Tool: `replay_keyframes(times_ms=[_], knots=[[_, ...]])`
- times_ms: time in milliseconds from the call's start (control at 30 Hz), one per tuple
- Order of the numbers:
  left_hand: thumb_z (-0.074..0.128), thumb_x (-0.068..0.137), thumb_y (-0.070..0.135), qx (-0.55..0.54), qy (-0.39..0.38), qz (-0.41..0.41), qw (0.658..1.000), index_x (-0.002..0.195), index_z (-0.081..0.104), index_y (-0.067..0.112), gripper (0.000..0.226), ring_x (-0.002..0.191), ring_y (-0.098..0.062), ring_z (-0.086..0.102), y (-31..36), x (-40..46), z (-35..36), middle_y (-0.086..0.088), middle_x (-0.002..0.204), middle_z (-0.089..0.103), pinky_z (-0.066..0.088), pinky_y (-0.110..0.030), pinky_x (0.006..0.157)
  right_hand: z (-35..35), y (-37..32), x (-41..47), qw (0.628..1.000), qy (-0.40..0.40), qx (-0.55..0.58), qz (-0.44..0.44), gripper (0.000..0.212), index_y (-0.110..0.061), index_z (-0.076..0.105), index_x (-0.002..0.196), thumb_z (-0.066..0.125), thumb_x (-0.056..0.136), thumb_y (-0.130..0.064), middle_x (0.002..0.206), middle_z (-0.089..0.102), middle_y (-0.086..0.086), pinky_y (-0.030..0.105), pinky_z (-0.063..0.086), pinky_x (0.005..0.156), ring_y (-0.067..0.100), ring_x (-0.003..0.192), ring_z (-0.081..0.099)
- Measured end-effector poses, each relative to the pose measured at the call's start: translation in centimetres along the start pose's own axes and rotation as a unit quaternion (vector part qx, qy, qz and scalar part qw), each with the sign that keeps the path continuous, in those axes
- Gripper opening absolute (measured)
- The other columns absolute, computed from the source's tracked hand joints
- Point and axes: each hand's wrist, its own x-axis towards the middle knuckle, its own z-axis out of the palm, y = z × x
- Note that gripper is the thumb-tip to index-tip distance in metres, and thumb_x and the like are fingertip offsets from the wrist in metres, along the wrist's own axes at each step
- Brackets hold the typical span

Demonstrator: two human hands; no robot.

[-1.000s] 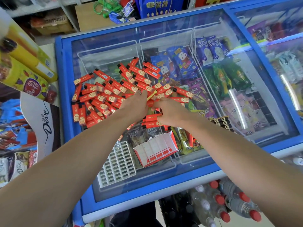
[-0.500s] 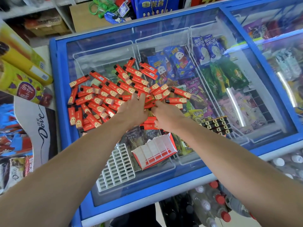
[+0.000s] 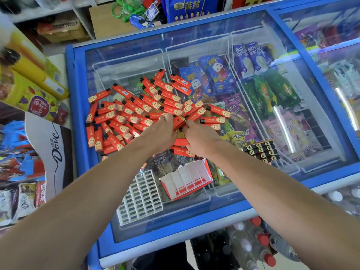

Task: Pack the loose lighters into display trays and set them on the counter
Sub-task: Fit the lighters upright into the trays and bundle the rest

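the red and white box (image 3: 187,181) sits empty on the freezer lid (image 3: 253,45), tilted, its dividers bare; the white grid tray (image 3: 140,197) beside it is empty too. red lighters (image 3: 124,112) with black caps lie scattered flat, pointing every way. left hand (image 3: 162,132) and right hand (image 3: 198,135) pinch one lighter (image 3: 179,122) between them, angled up-right.

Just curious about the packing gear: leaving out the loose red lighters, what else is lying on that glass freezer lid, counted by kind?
White grid tray: 1
Red-and-white box: 1
Block of packed black lighters: 1
Total: 3
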Motion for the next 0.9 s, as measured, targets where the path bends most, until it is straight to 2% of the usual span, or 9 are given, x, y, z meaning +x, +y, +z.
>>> replay_keyframes(times_ms=[100, 267, 367, 467, 567, 633, 700, 800, 900], knots=[[0.046, 0.105, 0.03, -0.048, -0.014, -0.008, 0.999, 0.114, 0.03, 0.014, 0.024, 0.072, -0.022, 0.054, -0.3, -0.9, -0.1, -0.009, 0.089, 0.052, 0.034, -0.034, 0.054, -0.2, -0.2, 0.0, 1.0, 0.003, 0.004, 0.001, 0.042, -0.009, 0.053, 0.129, 0.069, 0.092, -0.02, 0.123, 0.051, 0.009, 0.036, 0.043, 0.065, 0.029, 0.105, 0.061], [0.045, 0.104, 0.026, -0.155, 0.002, -0.055, 0.986, 0.11, 0.038, 0.011, 0.018, 0.066, -0.022, 0.055, -1.1, -2.5, -0.4, -0.008, 0.082, 0.056, 0.043, -0.037, 0.054, -0.8, -0.4, -0.2, 1.0, -0.004, 0.016, -0.008, 0.047, -0.01, 0.049, 0.135, 0.065, 0.09, -0.012, 0.113, 0.062, 0.01, 0.039, 0.048, 0.064, 0.032, 0.1, 0.065], [0.045, 0.103, 0.02, -0.201, 0.048, -0.107, 0.973, 0.108, 0.039, 0.011, 0.012, 0.064, -0.019, 0.052, -1.5, -3.8, -0.6, -0.006, 0.082, 0.054, 0.038, -0.033, 0.051, -1.3, -0.6, -0.8, 0.999, -0.003, 0.051, -0.012, 0.044, -0.013, 0.052, 0.133, 0.062, 0.09, -0.012, 0.112, 0.065, 0.008, 0.039, 0.049, 0.065, 0.032, 0.099, 0.065], [0.049, 0.103, 0.023, -0.246, 0.072, -0.137, 0.957, 0.108, 0.037, 0.012, 0.017, 0.065, -0.019, 0.05, -2.4, -5.3, -0.3, -0.006, 0.083, 0.052, 0.039, -0.032, 0.052, -1.7, -0.8, -1.2, 0.996, -0.01, 0.087, -0.011, 0.041, -0.013, 0.053, 0.13, 0.063, 0.091, -0.02, 0.112, 0.066, 0.009, 0.038, 0.049, 0.069, 0.034, 0.101, 0.065], [0.056, 0.102, 0.036, -0.242, 0.084, -0.151, 0.955, 0.104, 0.043, 0.011, 0.029, 0.066, -0.02, 0.049, -3.3, -7.1, 0.4, -0.005, 0.082, 0.052, 0.039, -0.033, 0.055, -1.9, -1.3, -1.5, 0.989, 0.012, 0.149, 0.009, 0.051, -0.015, 0.045, 0.134, 0.068, 0.089, -0.025, 0.101, 0.068, 0.008, 0.038, 0.052, 0.067, 0.032, 0.089, 0.067], [0.059, 0.1, 0.045, -0.269, 0.097, -0.171, 0.943, 0.102, 0.05, 0.011, 0.035, 0.066, -0.02, 0.051, -3.6, -8.0, 0.6, -0.007, 0.084, 0.058, 0.039, -0.033, 0.057, -1.9, -1.7, -1.6, 0.969, 0.043, 0.242, 0.037, 0.065, -0.021, 0.034, 0.145, 0.068, 0.089, -0.023, 0.09, 0.067, 0.006, 0.042, 0.056, 0.068, 0.029, 0.079, 0.066], [0.057, 0.101, 0.047, -0.302, 0.099, -0.186, 0.93, 0.099, 0.053, 0.016, 0.031, 0.064, -0.019, 0.054, -3.7, -8.9, 0.6, -0.007, 0.084, 0.061, 0.04, -0.031, 0.055, -2.0, -1.9, -1.9, 0.939, 0.077, 0.328, 0.067, 0.067, -0.025, 0.034, 0.147, 0.067, 0.088, -0.019, 0.089, 0.067, 0.003, 0.043, 0.056, 0.069, 0.025, 0.076, 0.066], [0.054, 0.102, 0.045, -0.325, 0.105, -0.176, 0.923, 0.106, 0.054, 0.016, 0.029, 0.065, -0.019, 0.06, -3.4, -9.9, 0.6, -0.011, 0.089, 0.068, 0.046, -0.031, 0.055, -2.0, -1.8, -2.7, 0.876, 0.118, 0.455, 0.11, 0.05, -0.03, 0.047, 0.13, 0.067, 0.089, -0.011, 0.093, 0.07, 0.002, 0.046, 0.06, 0.069, 0.024, 0.077, 0.071], [0.057, 0.101, 0.043, -0.363, 0.109, -0.161, 0.911, 0.101, 0.055, 0.015, 0.028, 0.064, -0.022, 0.06, -2.9, -10.5, 1.0, -0.014, 0.089, 0.072, 0.048, -0.036, 0.057, -2.4, -1.7, -4.1, 0.779, 0.158, 0.582, 0.172, 0.033, -0.032, 0.054, 0.109, 0.07, 0.085, -0.015, 0.091, 0.068, 0.0, 0.032, 0.048, 0.059, 0.016, 0.071, 0.065]])
